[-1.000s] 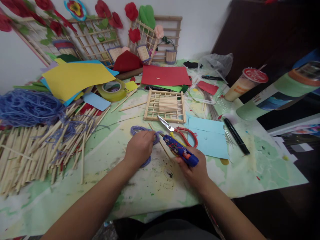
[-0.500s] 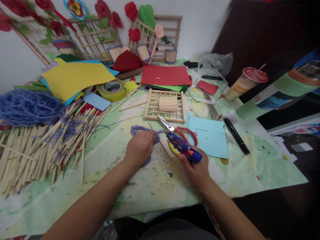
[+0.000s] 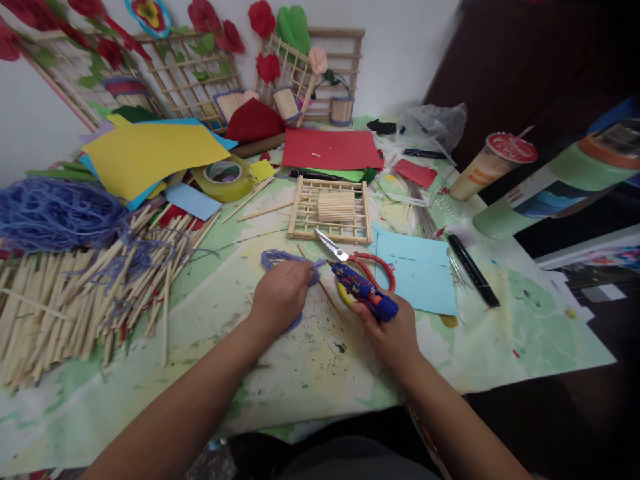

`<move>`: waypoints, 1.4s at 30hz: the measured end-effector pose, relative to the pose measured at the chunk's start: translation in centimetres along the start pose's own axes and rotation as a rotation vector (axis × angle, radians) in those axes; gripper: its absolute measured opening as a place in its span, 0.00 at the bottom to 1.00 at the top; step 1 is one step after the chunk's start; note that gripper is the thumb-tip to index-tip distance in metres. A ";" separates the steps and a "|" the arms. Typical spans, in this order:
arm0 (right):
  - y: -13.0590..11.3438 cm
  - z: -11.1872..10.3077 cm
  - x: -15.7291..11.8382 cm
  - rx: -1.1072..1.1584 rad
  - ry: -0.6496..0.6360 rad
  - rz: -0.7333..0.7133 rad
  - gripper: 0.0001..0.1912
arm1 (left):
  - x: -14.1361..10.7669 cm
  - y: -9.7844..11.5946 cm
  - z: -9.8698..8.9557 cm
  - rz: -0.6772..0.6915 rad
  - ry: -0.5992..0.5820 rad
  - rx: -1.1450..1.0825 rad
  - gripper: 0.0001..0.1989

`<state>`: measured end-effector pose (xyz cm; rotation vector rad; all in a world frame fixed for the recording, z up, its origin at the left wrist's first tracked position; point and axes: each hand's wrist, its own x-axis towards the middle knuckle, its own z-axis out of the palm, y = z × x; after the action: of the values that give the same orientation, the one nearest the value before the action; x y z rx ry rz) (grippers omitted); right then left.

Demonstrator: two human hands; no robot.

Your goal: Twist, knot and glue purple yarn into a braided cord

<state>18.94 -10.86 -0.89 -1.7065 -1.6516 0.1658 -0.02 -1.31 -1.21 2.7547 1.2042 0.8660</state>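
My left hand (image 3: pixel 281 293) is closed on purple yarn (image 3: pixel 277 259), whose end sticks out past the fingertips. In my right hand (image 3: pixel 393 327) is a blue glue gun (image 3: pixel 363 290), its tip pointing at the yarn end, close to it. Red-handled scissors (image 3: pixel 373 263) lie on the table just beyond the glue gun, blades toward the upper left. A small wooden stick frame (image 3: pixel 330 212) with a panel of short sticks on it rests behind the scissors. A thin stick lies between my hands.
Piled sticks (image 3: pixel 65 293) and a purple yarn heap (image 3: pixel 55 213) lie left. Yellow paper (image 3: pixel 155 157) and tape (image 3: pixel 224 179) are behind. Right are blue paper (image 3: pixel 417 273), a black marker (image 3: pixel 473 270), a drink cup (image 3: pixel 493 167) and a bottle (image 3: pixel 555 180).
The rear end of the glue gun has shifted slightly to the left and up in my right hand. My left hand and the yarn have hardly moved.
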 end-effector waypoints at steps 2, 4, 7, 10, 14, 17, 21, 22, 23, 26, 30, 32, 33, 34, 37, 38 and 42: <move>0.0 0.0 0.0 -0.012 -0.002 0.023 0.19 | 0.0 0.0 -0.1 -0.039 0.013 -0.097 0.14; 0.0 0.0 0.0 -0.014 0.016 0.039 0.19 | 0.1 0.2 -0.2 -0.123 0.049 -0.261 0.13; 0.1 -0.2 0.0 -0.021 0.062 0.014 0.19 | 0.3 0.5 -0.2 -0.389 0.074 -0.679 0.10; 0.6 -1.1 0.3 -0.094 0.098 -0.010 0.18 | 0.8 0.9 -0.2 -0.693 0.063 -1.257 0.11; 2.5 -3.2 1.6 -0.317 0.134 0.083 0.20 | 1.4 1.2 -0.7 -0.870 0.084 -1.689 0.13; 4.5 -4.5 3.1 -0.521 0.053 0.161 0.22 | 1.6 1.3 -1.2 -0.905 0.078 -1.800 0.13; 6.9 -5.0 4.3 -0.689 -0.083 0.143 0.21 | 1.5 1.3 -1.4 -0.914 0.001 -1.857 0.14; 7.3 -5.0 4.4 -0.710 -0.115 0.130 0.20 | 1.5 1.3 -1.4 -0.912 -0.019 -1.860 0.14; 7.5 -5.1 4.5 -0.728 -0.146 0.116 0.20 | 1.5 1.3 -1.3 -0.909 -0.037 -1.858 0.14; 7.3 -5.7 4.4 -0.779 -0.188 0.074 0.21 | 1.4 1.4 -1.2 -0.895 -0.085 -1.830 0.14; 4.3 -7.0 4.8 -0.729 -0.056 0.014 0.18 | 1.2 1.5 -0.8 -0.862 -0.140 -1.766 0.16; 1.8 -7.0 5.1 -0.577 0.003 -0.043 0.10 | 1.1 1.5 -0.4 -0.831 -0.157 -1.729 0.17; 0.6 -6.6 5.3 -0.473 0.017 -0.072 0.08 | 1.0 1.5 -0.2 -0.810 -0.164 -1.708 0.17; -0.6 -6.0 5.4 -0.356 0.034 -0.094 0.09 | 0.9 1.5 -0.1 -0.791 -0.168 -1.687 0.17; -3.3 -2.8 5.4 0.050 0.046 -0.076 0.08 | 0.8 1.4 0.1 -0.746 -0.176 -1.631 0.16; -3.8 -1.7 5.2 0.186 0.045 -0.034 0.08 | 0.7 1.5 0.1 -0.739 -0.175 -1.622 0.16; -4.3 2.0 4.5 0.498 0.011 0.224 0.06 | 0.7 1.7 0.0 -0.740 -0.157 -1.628 0.16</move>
<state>15.01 -6.40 1.94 -1.4906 -1.2694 0.6194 1.45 -2.02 -0.50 0.9622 0.7164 0.8396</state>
